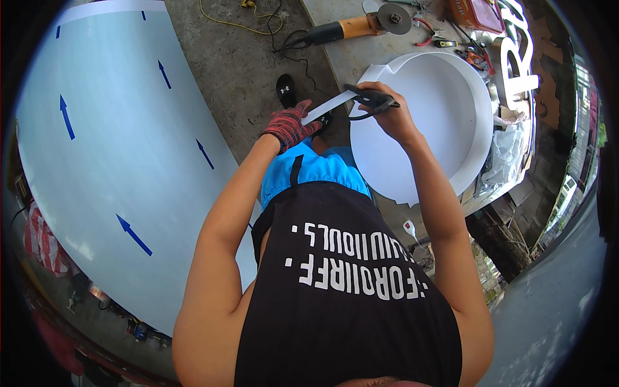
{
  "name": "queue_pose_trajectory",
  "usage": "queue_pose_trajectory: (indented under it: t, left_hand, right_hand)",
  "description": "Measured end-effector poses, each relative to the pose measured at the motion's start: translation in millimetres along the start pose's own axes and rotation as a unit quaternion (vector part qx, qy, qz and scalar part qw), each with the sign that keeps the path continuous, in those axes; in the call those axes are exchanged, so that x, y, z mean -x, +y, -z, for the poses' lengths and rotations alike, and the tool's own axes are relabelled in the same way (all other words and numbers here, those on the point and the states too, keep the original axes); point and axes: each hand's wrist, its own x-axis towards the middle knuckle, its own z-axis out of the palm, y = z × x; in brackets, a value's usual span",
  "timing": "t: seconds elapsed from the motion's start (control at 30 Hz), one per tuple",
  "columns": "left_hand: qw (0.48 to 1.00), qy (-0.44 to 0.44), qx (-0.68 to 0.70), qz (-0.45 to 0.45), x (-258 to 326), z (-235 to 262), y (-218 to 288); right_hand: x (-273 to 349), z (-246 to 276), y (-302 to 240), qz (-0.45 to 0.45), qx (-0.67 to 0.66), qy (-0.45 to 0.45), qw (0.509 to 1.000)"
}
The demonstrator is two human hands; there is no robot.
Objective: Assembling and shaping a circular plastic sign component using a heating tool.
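My left hand, in a red and black knitted glove, grips the lower end of a narrow white strip. The strip slants up and right to a black hand tool with a thin curved black part. My bare right hand is closed around that tool; its exact kind is not clear. The strip's upper end meets the tool's tip. Just under and beside my right hand lies a large round white piece with a raised wall along its far and right sides.
A grey worktable carries an orange and black angle grinder, red-handled pliers, a red box and white letter shapes. To my left spreads a big pale blue sheet with dark blue arrows. Cords lie on the concrete floor.
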Motion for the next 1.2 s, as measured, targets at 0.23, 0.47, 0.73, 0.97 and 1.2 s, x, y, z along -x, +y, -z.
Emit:
queue_pose_trajectory:
  t: [0.23, 0.47, 0.73, 0.97, 1.2]
  left_hand:
    - [0.999, 0.033, 0.027, 0.011, 4.2, -4.5, 4.1]
    - [0.998, 0.055, 0.021, 0.008, 5.0, -6.3, -3.0]
    - [0.993, 0.107, -0.042, 0.016, 14.6, -5.3, -4.2]
    - [0.995, 0.093, -0.033, 0.021, 19.6, -3.0, -6.8]
    - [0.997, 0.053, -0.042, 0.026, 18.2, 10.3, -8.8]
  right_hand:
    - [-0.1, -0.4, -1.7, 0.009, -0.004, 0.005, 1.0]
    - [-1.2, -1.8, 0.3, 0.005, 0.003, 0.004, 1.0]
    - [0.2, -2.7, 4.8, 0.002, -0.001, 0.005, 1.0]
    - [-2.6, 2.1, -4.8, -0.002, 0.001, -0.019, 1.0]
    - [-8.6, 13.6, -25.9, -0.02, 0.016, -0.054, 0.998]
